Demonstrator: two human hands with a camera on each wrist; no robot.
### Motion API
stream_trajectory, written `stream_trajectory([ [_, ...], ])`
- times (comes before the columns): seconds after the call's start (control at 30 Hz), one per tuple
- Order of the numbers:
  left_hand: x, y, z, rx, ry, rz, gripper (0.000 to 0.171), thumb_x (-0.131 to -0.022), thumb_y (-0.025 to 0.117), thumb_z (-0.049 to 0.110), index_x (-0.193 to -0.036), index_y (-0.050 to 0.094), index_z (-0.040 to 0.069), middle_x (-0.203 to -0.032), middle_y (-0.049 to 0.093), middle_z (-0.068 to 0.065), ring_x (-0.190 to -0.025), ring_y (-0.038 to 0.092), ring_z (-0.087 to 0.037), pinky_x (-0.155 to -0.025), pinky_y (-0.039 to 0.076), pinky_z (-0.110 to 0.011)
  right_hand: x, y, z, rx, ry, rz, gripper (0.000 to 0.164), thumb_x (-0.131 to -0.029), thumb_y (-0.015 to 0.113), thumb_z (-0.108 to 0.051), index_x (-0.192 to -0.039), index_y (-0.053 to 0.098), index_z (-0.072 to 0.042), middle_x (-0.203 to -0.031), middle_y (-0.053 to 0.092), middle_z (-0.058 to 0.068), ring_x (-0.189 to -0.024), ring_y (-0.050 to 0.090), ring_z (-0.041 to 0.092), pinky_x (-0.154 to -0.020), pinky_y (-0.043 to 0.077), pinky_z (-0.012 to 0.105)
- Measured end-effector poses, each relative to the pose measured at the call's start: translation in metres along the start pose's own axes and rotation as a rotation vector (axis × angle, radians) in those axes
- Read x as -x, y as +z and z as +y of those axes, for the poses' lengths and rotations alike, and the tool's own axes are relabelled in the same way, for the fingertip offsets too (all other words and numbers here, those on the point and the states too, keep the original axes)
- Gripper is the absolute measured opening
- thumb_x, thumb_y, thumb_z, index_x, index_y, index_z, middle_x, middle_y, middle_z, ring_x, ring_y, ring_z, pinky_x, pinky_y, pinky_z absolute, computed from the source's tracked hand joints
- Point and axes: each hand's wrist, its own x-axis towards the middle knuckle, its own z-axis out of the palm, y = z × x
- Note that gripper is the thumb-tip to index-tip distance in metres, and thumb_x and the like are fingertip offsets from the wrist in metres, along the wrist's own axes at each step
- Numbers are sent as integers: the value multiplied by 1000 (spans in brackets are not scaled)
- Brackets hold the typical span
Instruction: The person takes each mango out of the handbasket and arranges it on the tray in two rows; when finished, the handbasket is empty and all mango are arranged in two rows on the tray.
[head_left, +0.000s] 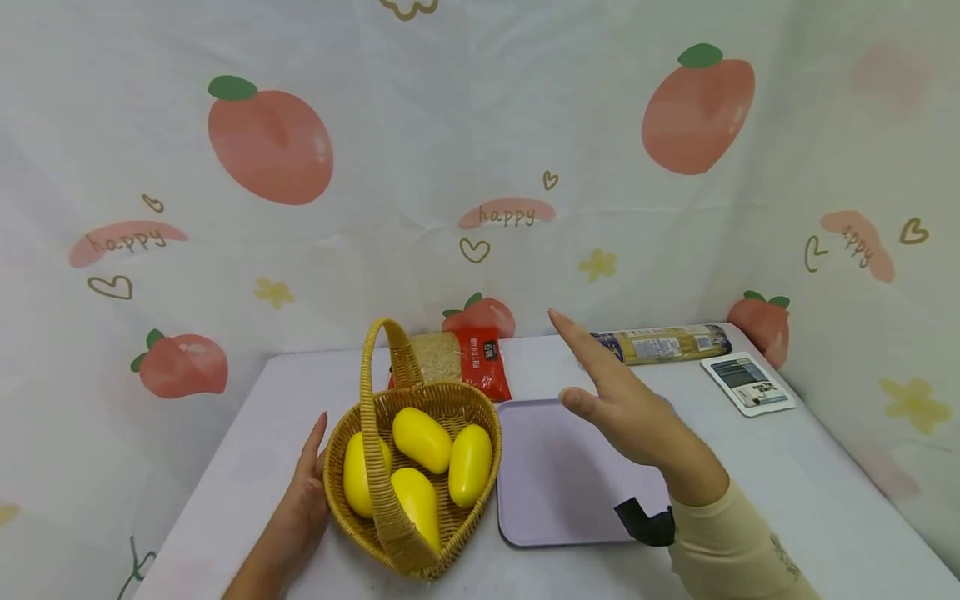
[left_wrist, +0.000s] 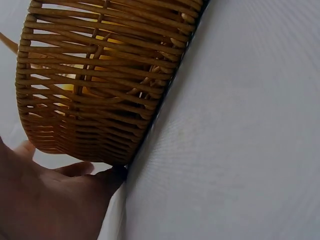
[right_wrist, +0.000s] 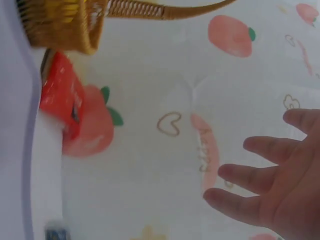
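A woven wicker basket (head_left: 491,417) with a tall arched handle stands left of centre on the table. Several yellow mangoes (head_left: 471,467) lie inside it. My left hand (head_left: 303,500) rests against the basket's left side, its fingers straight; in the left wrist view the hand (left_wrist: 60,195) touches the lower wall of the wicker basket (left_wrist: 100,100). Over the lilac tray (head_left: 555,483), my right hand (head_left: 626,408) hovers in the air with fingers straight and nothing held. The right wrist view shows that hand (right_wrist: 280,185) with its fingers spread apart.
Behind the basket lies a red-and-clear food packet (head_left: 483,358). A long pack of spaghetti (head_left: 660,343) lies at the back right, beside a flat white packet (head_left: 748,383). A printed cloth (head_left: 420,125) hangs behind the white table (head_left: 240,467).
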Motion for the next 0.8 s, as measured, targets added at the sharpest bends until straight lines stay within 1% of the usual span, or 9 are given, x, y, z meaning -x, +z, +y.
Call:
stream_trajectory([
  [0.07, 1, -2, -3, -13, -6, -5, 71, -116, 36, 54, -175, -2, 43, -179, -2, -18, -158, 10, -9, -114, 23, -14, -8, 6, -5, -44, -19, -5, 94, -105, 41, -78, -177, 15, -23, -180, 15, 3, -163, 15, 34, -121, 15, 75],
  [0.2, 3, -1, -5, -36, 25, -15, 75, -117, 42, 47, -177, 0, 31, -180, -15, -8, -160, -4, -10, -115, 19, -13, -23, 21, -10, -135, -74, -12, 98, -103, 36, -82, -177, 14, -21, -181, 13, 2, -163, 12, 33, -120, 13, 76],
  [0.3, 2, 0, -5, -34, -6, -5, 79, -115, 49, 46, -177, 2, 33, -180, -13, -7, -162, -5, -20, -115, 22, -13, -27, 32, -9, -242, -98, -29, 95, -105, 35, -80, -177, 14, -21, -181, 11, 1, -163, 12, 36, -117, 14, 80],
  [0.37, 1, 0, -6, -34, -39, -1, 83, -114, 55, 44, -176, 2, 35, -180, -12, -6, -162, -6, -27, -114, 24, -15, -27, 40, -5, -314, -95, -54, 93, -107, 36, -77, -177, 14, -21, -181, 10, 1, -162, 11, 39, -116, 15, 82],
  [0.47, -1, 0, -9, -35, -86, 3, 93, -110, 67, 38, -176, 2, 38, -180, -10, -4, -162, -5, -31, -114, 26, -15, -24, 49, 2, -405, -76, -95, 89, -109, 35, -73, -177, 13, -20, -181, 10, 6, -161, 12, 44, -112, 15, 86],
  [0.5, -2, 0, -9, -34, -93, 1, 96, -109, 70, 35, -176, 1, 37, -180, -10, -4, -162, -3, -30, -114, 26, -16, -23, 51, 4, -425, -83, -111, 88, -110, 33, -72, -177, 12, -18, -180, 10, 9, -161, 13, 46, -112, 16, 86],
  [0.6, -2, -1, -11, -35, -108, 6, 105, -104, 77, 30, -176, 1, 38, -180, -9, -6, -160, 6, -19, -114, 26, -15, -23, 57, 9, -500, -116, -160, 88, -111, 26, -71, -177, 12, -14, -179, 16, 16, -158, 22, 50, -110, 22, 86],
  [0.7, -1, -2, -10, -44, -108, 1, 110, -102, 80, 32, -176, -1, 37, -180, -10, -9, -155, 15, -5, -113, 27, -15, -26, 66, 13, -620, -137, -231, 90, -110, 20, -73, -176, 12, -12, -176, 23, 20, -153, 31, 52, -110, 28, 82],
  [0.8, 1, -3, -10, -45, -101, -6, 112, -101, 81, 34, -176, -2, 35, -179, -11, -11, -151, 19, 2, -114, 27, -17, -29, 81, 13, -738, -106, -307, 94, -108, 20, -76, -175, 12, -10, -174, 27, 22, -150, 35, 51, -111, 34, 75],
])
